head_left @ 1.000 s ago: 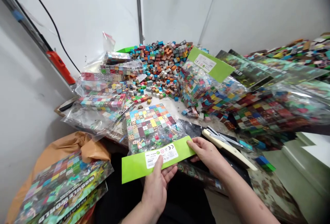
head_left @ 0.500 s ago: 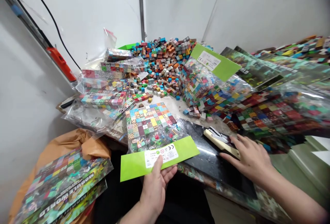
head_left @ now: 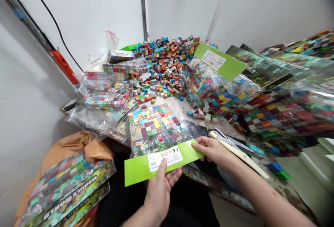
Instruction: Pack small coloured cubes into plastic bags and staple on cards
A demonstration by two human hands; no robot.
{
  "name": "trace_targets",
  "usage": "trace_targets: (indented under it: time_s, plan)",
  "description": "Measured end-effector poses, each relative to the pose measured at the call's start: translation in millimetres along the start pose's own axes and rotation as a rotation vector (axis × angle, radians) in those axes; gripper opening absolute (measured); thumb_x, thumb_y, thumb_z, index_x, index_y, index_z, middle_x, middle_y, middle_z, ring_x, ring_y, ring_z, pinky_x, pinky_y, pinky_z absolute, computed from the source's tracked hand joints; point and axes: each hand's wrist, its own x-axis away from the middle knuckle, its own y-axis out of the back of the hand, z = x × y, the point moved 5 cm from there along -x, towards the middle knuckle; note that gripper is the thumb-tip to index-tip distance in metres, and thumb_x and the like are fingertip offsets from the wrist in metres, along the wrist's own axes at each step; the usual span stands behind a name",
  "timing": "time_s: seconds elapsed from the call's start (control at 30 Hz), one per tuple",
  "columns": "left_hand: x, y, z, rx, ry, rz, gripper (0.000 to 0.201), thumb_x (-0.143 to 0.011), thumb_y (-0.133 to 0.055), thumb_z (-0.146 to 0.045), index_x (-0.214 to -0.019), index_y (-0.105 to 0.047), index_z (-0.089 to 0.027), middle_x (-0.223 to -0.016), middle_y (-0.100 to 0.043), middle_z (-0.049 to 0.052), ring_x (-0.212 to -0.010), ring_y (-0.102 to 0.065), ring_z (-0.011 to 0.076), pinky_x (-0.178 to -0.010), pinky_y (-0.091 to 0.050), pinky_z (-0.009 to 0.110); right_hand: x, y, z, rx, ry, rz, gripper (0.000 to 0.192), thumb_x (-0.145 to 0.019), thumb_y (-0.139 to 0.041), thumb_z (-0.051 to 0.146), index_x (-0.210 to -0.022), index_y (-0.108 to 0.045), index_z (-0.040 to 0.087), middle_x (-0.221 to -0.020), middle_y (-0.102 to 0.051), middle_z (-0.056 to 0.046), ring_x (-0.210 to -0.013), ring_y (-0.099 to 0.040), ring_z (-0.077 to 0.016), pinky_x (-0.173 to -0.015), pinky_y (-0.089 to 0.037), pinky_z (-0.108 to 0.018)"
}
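head view: half a second ago the right hand [head_left: 215, 152] was at the stapler [head_left: 236, 151]; now it is back at the right end of the green card [head_left: 138, 170], pinching that edge between thumb and fingers. the left hand [head_left: 161, 192] grips the card near its middle, as before, thumb pressed over the white label [head_left: 169, 159] and fingers curled beneath. the card lies at the near edge of the worktop [head_left: 180, 108], against the bag of blocks [head_left: 153, 126], which has stayed put.

the card is a smooth, flat, long strip with a slight sheen. the bag is clear, crinkled film, with a squarish slab of patterned cubes at its far end and small, irregular pieces near the card. the stapler, cream and bare metal, long and narrow, lies under the right forearm with its two arms spread apart. beyond, loose cubes [head_left: 169, 60] heap up, small and hard-edged. at left, glossy clear bags [head_left: 104, 101] overlap in creased layers.
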Motion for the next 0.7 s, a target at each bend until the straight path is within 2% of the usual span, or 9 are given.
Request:
trace_targets:
  time_s: [0.17, 0.4, 0.57, 0.63, 0.7]
  plan:
    - [4.4, -6.5, 1.6, 0.005, 0.047, 0.043, 0.051, -0.074, -0.063, -0.031, -0.117, -0.043, -0.012, -0.112, -0.058, 0.017, -0.089, -0.062, 0.0272, -0.080, -0.053, 0.039, 2.7, 4.9, 3.8, -0.047, -0.015, -0.006, 0.028, -0.072, -0.052, 0.046, -0.074, -0.044, 0.019, -0.055, -0.048, 0.005, -0.043, -0.044, -0.0070, -0.035, -0.024, -0.017]
    - [3.8, -10.1, 4.5, 0.011, 0.066, 0.044, 0.046, -0.072, -0.066, -0.027, -0.111, -0.048, -0.010, -0.112, -0.058, 0.016, -0.090, -0.062, 0.0269, -0.076, -0.054, 0.035, 2.9, 4.0, 7.7, -0.033, 0.017, -0.009, 0.026, -0.075, -0.049, 0.045, -0.075, -0.043, 0.019, -0.056, -0.046, 0.006, -0.044, -0.042, -0.0060, -0.036, -0.022, -0.016]
    - [-0.9, -6.6, 8.4, 0.000, 0.074, 0.000, 0.045, -0.073, -0.065, -0.023, -0.111, -0.046, -0.008, -0.109, -0.060, 0.018, -0.086, -0.063, 0.0261, -0.075, -0.055, 0.034, 5.9, 7.2, 13.3, 0.093, 0.086, -0.042, 0.027, -0.076, -0.046, 0.047, -0.078, -0.047, 0.019, -0.056, -0.048, 0.003, -0.044, -0.044, -0.0099, -0.035, -0.028, -0.020]
    - [-2.2, -5.9, 8.7, -0.004, 0.074, -0.006, 0.046, -0.073, -0.064, -0.023, -0.112, -0.045, -0.008, -0.108, -0.060, 0.018, -0.086, -0.063, 0.0259, -0.076, -0.055, 0.034, 12.5, 21.8, 13.3, 0.160, 0.138, -0.106, 0.031, -0.074, -0.048, 0.048, -0.085, -0.050, 0.019, -0.070, -0.056, -0.002, -0.056, -0.052, -0.0147, -0.045, -0.040, -0.025]
    - [-2.8, -6.2, 8.0, -0.011, 0.069, 0.000, 0.046, -0.073, -0.064, -0.022, -0.113, -0.045, -0.008, -0.108, -0.060, 0.017, -0.086, -0.063, 0.0258, -0.076, -0.055, 0.035, 23.9, 46.7, 9.4, 0.329, 0.229, -0.251, 0.040, -0.074, -0.048, 0.050, -0.097, -0.051, 0.018, -0.091, -0.058, -0.008, -0.079, -0.056, -0.0210, -0.066, -0.046, -0.033]
